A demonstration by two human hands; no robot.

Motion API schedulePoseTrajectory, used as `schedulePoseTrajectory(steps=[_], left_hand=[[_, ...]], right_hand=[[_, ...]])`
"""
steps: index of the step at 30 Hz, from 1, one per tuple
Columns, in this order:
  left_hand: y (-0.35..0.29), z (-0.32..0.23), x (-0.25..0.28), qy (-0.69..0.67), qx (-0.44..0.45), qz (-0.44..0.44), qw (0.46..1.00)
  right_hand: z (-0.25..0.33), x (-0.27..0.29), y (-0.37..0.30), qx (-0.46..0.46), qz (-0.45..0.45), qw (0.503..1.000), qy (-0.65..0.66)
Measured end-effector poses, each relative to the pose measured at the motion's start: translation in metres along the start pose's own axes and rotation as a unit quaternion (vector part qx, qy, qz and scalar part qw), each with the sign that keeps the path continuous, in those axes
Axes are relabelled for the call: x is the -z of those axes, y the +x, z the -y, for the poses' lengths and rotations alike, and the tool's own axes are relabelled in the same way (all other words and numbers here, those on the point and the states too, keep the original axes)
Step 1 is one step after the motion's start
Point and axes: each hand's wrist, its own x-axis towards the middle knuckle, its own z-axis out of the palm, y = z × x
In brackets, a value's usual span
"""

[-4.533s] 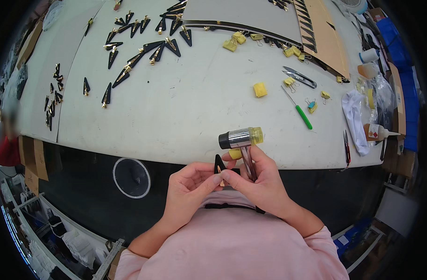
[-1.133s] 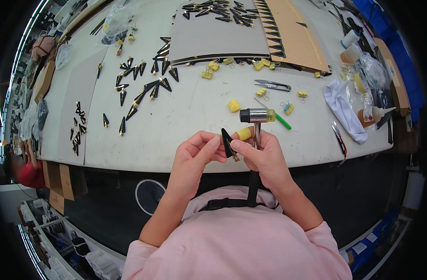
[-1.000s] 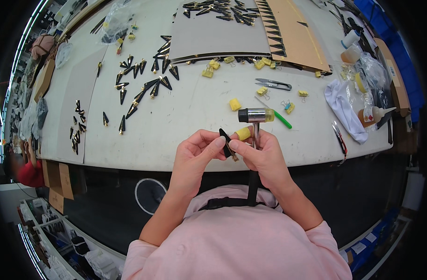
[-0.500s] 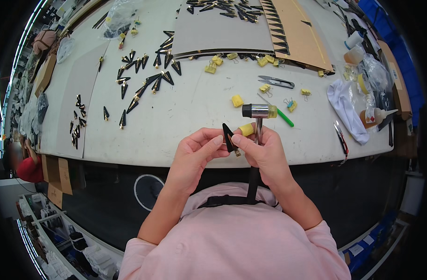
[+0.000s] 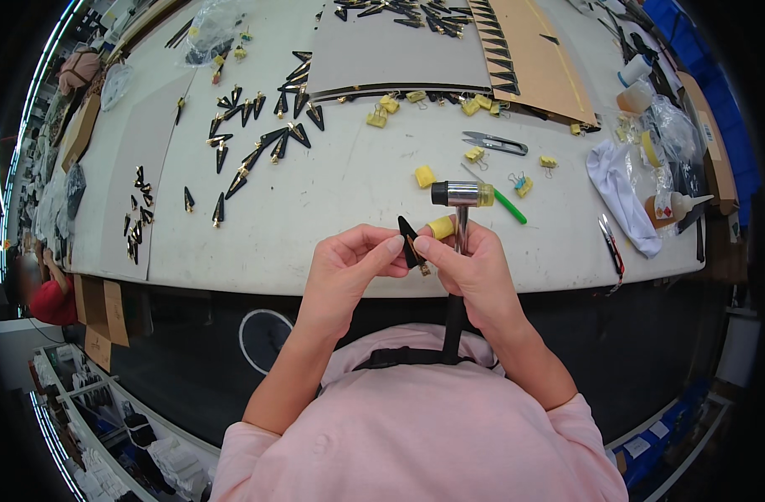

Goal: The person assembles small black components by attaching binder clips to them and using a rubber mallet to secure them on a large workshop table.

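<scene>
My left hand (image 5: pixel 349 263) is closed, thumb and fingers pinching a black pointed triangular tab (image 5: pixel 408 238) with gold metal at its lower end. The tip points up and away from me. My right hand (image 5: pixel 478 268) pinches the same tab's right side with its thumb. Its other fingers curl round a small mallet (image 5: pixel 462 222), which stands head up with one black and one clear yellow face. A yellow sleeve-like piece (image 5: pixel 440 227) shows by the right index finger; whether it is worn or held I cannot tell.
Similar black tabs (image 5: pixel 257 155) lie scattered left of centre and on a grey board (image 5: pixel 123 192). Yellow-padded binder clips (image 5: pixel 376 117), thread snips (image 5: pixel 494 143), a green-handled tool (image 5: pixel 510 207), red-handled scissors (image 5: pixel 612 247), white cloth (image 5: pixel 621 197) and a glue bottle (image 5: pixel 671 209) lie around.
Both hands, still on the tab and mallet, have shifted very slightly away from me. The tab has turned little, if at all.
</scene>
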Motion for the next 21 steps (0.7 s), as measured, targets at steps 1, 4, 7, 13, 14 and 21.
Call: schedulePoseTrajectory(steps=[1,4,7,13,14,21], left_hand=[[0.0,0.001,0.0,0.001,-0.005,-0.002,1.0],[0.0,0.003,-0.001,0.003,-0.01,-0.005,1.0],[-0.003,0.003,-0.004,0.009,-0.014,-0.005,1.0],[-0.011,0.005,-0.009,0.01,-0.028,-0.006,1.0],[-0.012,0.006,-0.009,-0.004,-0.018,0.0,1.0],[-0.011,0.01,-0.01,-0.027,-0.007,-0.035,0.999]], right_hand=[[0.0,0.0,0.0,0.0,0.0,1.0,-0.003],[0.0,-0.001,0.0,-0.005,-0.004,1.0,0.002],[0.002,-0.002,0.0,-0.004,-0.013,1.0,0.004],[-0.001,-0.001,0.002,0.006,-0.016,0.999,0.027],[-0.001,-0.001,0.002,0.006,-0.016,1.0,0.026],[-0.004,-0.008,0.001,0.003,-0.023,0.999,0.031]])
